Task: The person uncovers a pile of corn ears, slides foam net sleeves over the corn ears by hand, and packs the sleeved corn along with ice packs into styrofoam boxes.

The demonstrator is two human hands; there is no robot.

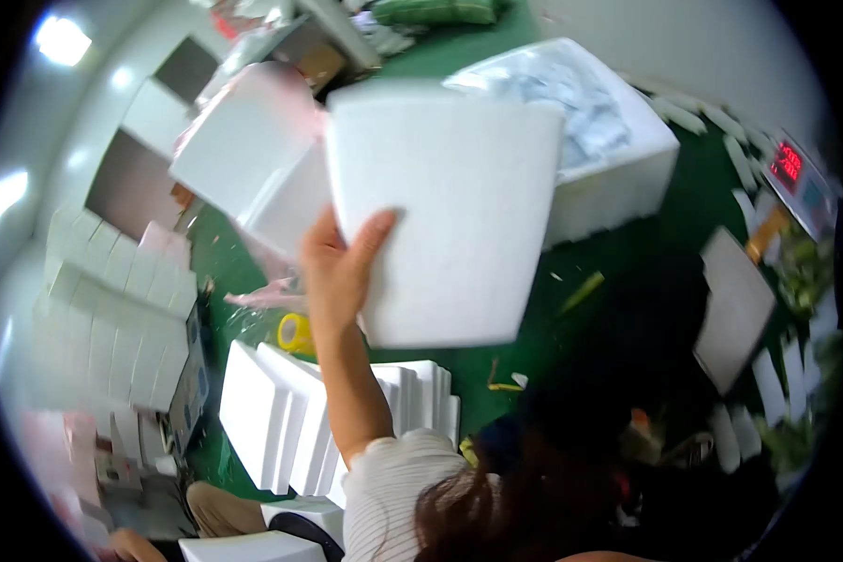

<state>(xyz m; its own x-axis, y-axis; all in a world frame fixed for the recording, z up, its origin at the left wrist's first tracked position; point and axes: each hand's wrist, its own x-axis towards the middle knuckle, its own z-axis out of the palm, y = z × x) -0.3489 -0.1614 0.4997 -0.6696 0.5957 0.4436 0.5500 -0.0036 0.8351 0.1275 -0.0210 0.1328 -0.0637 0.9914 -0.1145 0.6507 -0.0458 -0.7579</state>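
My left hand (337, 272) holds a white foam lid (450, 215) by its left edge, with the thumb on the near face and the fingers behind it. The lid is raised upright and hides part of a large white foam box (609, 201) behind it. Clear plastic lining and pale bluish contents (571, 98) show in that box. Below the raised lid, a row of white foam lids (272, 421) leans together on the green floor. A yellow tape roll (295, 332) lies beside my forearm. My right hand is not in view.
Stacked white boxes (122, 318) stand at the left. More foam pieces (244, 140) and pink plastic (272, 295) lie behind the lid. At the right are a scale with red digits (801, 178), a flat board (735, 309) and leafy scraps (801, 272). A brown-trousered knee (225, 506) shows lower left.
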